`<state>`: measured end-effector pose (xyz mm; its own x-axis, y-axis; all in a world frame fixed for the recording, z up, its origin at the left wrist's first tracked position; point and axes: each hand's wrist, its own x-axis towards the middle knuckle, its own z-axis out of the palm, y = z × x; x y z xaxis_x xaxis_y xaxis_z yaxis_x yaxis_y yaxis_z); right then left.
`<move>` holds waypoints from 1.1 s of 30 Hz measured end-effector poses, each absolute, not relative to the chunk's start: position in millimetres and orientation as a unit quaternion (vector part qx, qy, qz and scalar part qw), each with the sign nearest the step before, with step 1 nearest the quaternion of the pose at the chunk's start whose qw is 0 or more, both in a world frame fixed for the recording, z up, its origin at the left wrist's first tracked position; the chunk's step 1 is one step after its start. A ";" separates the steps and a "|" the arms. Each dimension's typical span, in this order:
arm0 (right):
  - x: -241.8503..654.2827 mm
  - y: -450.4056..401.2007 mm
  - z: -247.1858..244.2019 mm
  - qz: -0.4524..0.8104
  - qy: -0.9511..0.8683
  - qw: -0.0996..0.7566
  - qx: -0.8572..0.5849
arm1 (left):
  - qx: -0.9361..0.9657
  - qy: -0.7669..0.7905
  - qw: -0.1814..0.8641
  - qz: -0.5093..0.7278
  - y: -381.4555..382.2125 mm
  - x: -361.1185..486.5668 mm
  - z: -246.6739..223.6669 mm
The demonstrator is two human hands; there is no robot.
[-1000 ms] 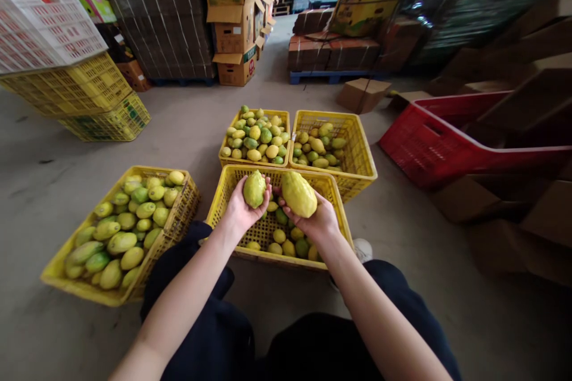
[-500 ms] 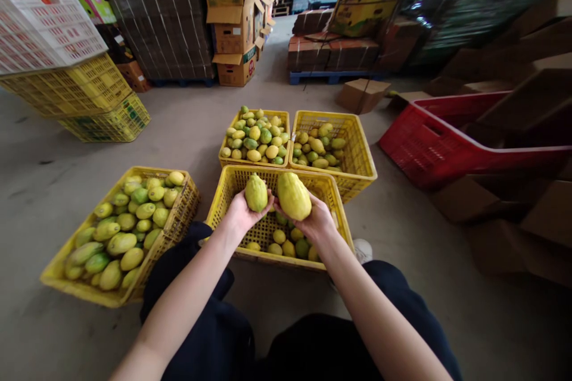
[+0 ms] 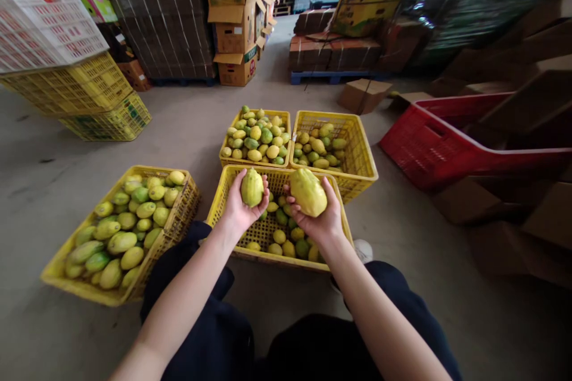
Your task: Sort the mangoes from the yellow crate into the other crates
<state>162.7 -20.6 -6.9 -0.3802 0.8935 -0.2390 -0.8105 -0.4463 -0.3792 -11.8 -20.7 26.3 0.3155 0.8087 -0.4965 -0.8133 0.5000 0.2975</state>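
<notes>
My left hand point(image 3: 238, 209) is wrapped around the side and underside of a smaller, ribbed yellow-green lemon-like fruit point(image 3: 252, 187). A larger, lumpy yellow lemon-like fruit point(image 3: 308, 191) rests in my right hand point(image 3: 325, 220), with thumb and fingers around it. Both hands are closed on their fruits, a little apart, above the front yellow crate point(image 3: 214, 214). Inside that crate lie several loose yellow and green fruits point(image 3: 288, 248), mostly toward the right; my hands and forearms hide part of it.
Behind the front crate stand a yellow crate heaped with fruit point(image 3: 222, 158) and a partly filled one point(image 3: 364, 149). At left is a full crate point(image 3: 56, 278) of larger fruits. A red bin point(image 3: 409, 146) stands right, near cardboard boxes point(image 3: 473, 202). Stacked crates point(image 3: 84, 83) stand far left.
My hands have moved apart, the left one slightly left and the right one to the right, each carrying its fruit. The larger fruit has tilted. The crates have stayed put.
</notes>
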 end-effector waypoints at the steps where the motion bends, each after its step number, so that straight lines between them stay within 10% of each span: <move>1: 163.3 -20.5 -7.4 0.829 -0.090 0.515 -0.201 | 0.001 0.301 0.813 0.498 -21.0 -11.7 25.7; 33: 161.3 -22.3 -7.4 0.810 -0.116 0.526 -0.233 | 0.085 0.278 0.816 0.500 -25.5 -8.3 26.9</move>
